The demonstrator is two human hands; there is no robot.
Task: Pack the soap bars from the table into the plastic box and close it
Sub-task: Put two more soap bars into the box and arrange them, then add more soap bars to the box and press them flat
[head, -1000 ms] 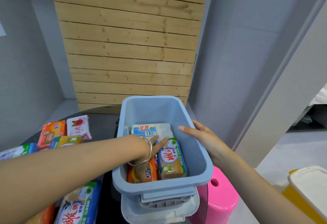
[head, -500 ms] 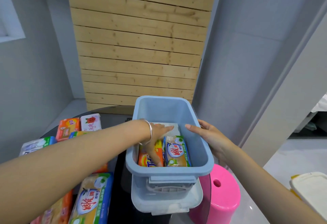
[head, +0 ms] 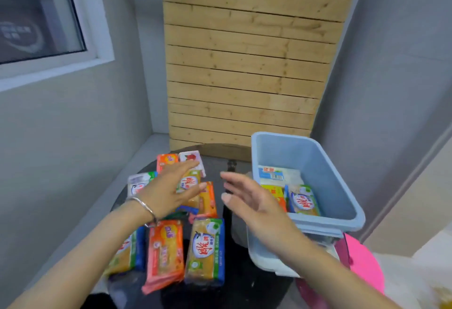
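The light blue plastic box (head: 327, 176) stands open at the table's right, on top of its white lid (head: 271, 263). Inside lie three soap bars, among them a yellow-green one (head: 304, 201) and a white-blue one (head: 274, 174). Several wrapped soap bars lie on the dark round table (head: 234, 291), among them an orange bar (head: 165, 251) and a yellow-green bar (head: 206, 250). My left hand (head: 168, 191), with a bangle on the wrist, hovers open over the pile. My right hand (head: 252, 201) is open between the pile and the box, holding nothing.
A pink stool (head: 364, 267) stands right of the table, below the box. A wooden slat panel (head: 247, 64) leans against the wall behind. A window (head: 36, 18) is in the left wall.
My left hand has come out of the box and moved left over the soap pile. My right hand has let go of the box's rim and swung left. The view has turned left.
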